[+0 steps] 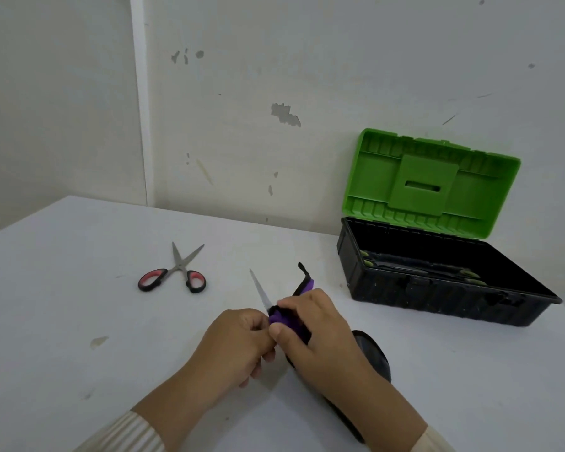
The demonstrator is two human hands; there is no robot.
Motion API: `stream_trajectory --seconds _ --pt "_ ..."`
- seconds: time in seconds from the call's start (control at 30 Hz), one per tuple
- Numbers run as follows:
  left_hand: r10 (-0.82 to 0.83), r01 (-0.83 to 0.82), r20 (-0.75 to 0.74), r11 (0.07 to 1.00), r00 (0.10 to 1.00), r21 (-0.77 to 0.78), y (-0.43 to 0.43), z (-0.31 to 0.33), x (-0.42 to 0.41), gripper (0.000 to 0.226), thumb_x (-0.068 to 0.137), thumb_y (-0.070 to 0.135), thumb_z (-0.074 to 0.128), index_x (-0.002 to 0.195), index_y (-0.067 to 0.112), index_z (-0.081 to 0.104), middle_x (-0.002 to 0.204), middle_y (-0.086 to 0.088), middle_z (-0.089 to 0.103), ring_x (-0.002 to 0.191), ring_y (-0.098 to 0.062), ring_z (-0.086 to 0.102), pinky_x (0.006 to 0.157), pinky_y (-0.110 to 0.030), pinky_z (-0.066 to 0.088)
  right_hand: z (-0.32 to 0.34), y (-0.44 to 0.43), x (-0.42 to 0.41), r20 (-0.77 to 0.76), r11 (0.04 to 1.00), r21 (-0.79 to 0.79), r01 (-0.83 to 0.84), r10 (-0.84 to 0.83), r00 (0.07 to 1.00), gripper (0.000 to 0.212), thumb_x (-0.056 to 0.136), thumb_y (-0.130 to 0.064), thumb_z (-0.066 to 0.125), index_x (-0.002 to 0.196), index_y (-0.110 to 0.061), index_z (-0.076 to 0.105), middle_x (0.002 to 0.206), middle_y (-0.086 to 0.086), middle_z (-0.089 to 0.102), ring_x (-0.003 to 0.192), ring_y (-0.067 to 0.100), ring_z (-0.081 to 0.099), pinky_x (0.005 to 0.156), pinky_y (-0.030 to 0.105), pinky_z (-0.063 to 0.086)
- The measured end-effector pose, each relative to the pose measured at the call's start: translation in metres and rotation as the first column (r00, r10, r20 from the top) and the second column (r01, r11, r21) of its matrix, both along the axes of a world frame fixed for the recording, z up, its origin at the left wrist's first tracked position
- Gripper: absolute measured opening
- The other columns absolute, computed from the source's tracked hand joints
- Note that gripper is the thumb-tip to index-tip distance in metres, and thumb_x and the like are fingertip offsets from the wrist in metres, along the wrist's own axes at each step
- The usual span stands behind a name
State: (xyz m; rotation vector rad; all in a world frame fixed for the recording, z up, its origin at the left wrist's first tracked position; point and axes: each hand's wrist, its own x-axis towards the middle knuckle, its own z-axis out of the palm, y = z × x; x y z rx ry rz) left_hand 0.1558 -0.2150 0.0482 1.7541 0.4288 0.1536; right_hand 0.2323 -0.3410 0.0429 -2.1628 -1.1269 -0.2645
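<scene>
Red-and-black scissors [173,272] lie spread open on the white desk [62,305], at ten o'clock from the hands. The left grip [238,344] is curled, pinching the near end of a purple-and-black bladed tool [282,318] at the desk's front middle. Its thin silver blade [261,290] points to eleven o'clock, and a black-edged purple strip [304,280] sticks out toward one o'clock. The right grip [317,331] wraps the purple part from above. A dark pouch [374,353] lies under that wrist. At two o'clock stands an open toolbox [437,288], its green lid [431,181] raised.
</scene>
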Motion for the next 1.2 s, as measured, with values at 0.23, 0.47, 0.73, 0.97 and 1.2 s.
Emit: stream_trajectory --seconds 0.23,0.47,0.73,0.97,1.2 --pt "-0.014 0.014 0.009 1.000 1.000 0.003 -0.001 0.000 0.000 0.029 0.088 0.017 0.062 0.060 0.013 0.058 0.048 0.004 0.059 0.036 -0.011 0.044 0.038 -0.019 0.030 -0.004 0.000 0.009 0.092 0.992 0.101 0.079 -0.088 0.992 0.014 0.083 -0.016 0.056 0.092 -0.015 0.066 0.086 -0.010 0.048 0.083 -0.019 0.041 0.072 -0.004 0.031" --pt "-0.003 0.003 0.005 1.000 1.000 0.002 0.001 0.003 -0.001 0.033 0.087 0.018 0.063 0.056 0.013 0.055 0.046 0.004 0.057 0.036 -0.014 0.042 0.039 -0.019 0.029 -0.006 -0.003 0.012 0.068 0.989 0.128 0.076 -0.085 0.994 0.014 0.084 -0.018 0.057 0.096 -0.016 0.065 0.089 -0.008 0.050 0.084 -0.017 0.043 0.075 -0.003 0.033" --pt "-0.041 0.041 0.000 0.999 0.999 0.021 0.002 0.003 -0.001 0.032 0.088 0.020 0.063 0.057 0.012 0.055 0.046 0.004 0.056 0.035 -0.012 0.041 0.038 -0.018 0.029 -0.005 -0.004 0.013 0.090 0.981 0.130 0.147 -0.159 0.983 0.012 0.085 -0.014 0.062 0.095 -0.017 0.067 0.087 -0.009 0.049 0.078 -0.011 0.046 0.073 -0.002 0.034" --pt "-0.105 0.104 -0.013 0.994 0.994 -0.020 0.008 0.005 -0.003 0.027 0.086 0.018 0.064 0.066 0.002 0.060 0.052 -0.004 0.056 0.036 -0.012 0.041 0.038 -0.019 0.030 0.009 -0.039 0.050 -0.520 0.730 0.448 0.517 -0.258 0.814 0.017 0.082 -0.011 0.064 0.080 -0.028 0.065 0.090 0.000 0.068 0.087 0.017 0.063 0.073 0.020 0.043" --pt "-0.058 0.057 -0.017 0.998 0.998 -0.038 0.005 0.004 -0.001 0.025 0.086 0.018 0.064 0.065 0.005 0.061 0.049 0.001 0.057 0.035 -0.013 0.040 0.037 -0.019 0.028 0.010 -0.013 0.006 0.097 0.981 0.187 0.043 -0.062 0.993 0.016 0.076 -0.008 0.065 0.081 -0.022 0.069 0.078 -0.015 0.060 0.080 0.001 0.055 0.073 0.003 0.040"
